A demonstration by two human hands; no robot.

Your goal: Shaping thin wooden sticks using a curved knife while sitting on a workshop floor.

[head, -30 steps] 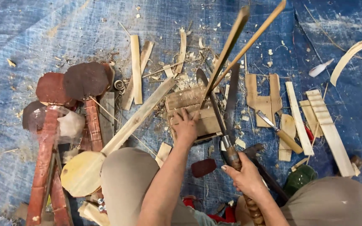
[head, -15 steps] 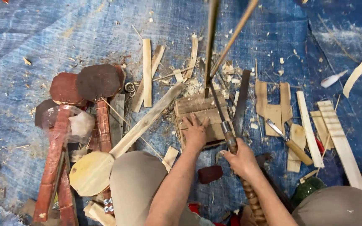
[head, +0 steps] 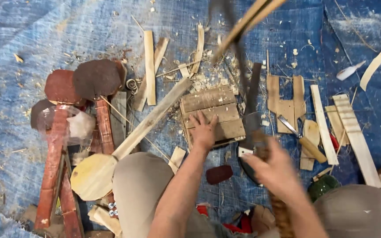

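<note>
The right hand (head: 272,169) has dropped, its grip closed on a blurred dark blade (head: 253,99); the left hand (head: 203,130) presses the slatted wooden block (head: 212,108).

Even, soft daylight; sharp ground, blurred motion.

Bright and diffuse, with only faint, short shadows under the wood strips (head: 149,66) on the blue tarp (head: 45,35). No glare or blown highlights. Heavy motion blur on the right hand (head: 275,169), the dark blade (head: 252,105) and the raised sticks (head: 248,22); left hand (head: 203,130) fairly crisp. Slight wide-angle bending toward the edges.
</note>
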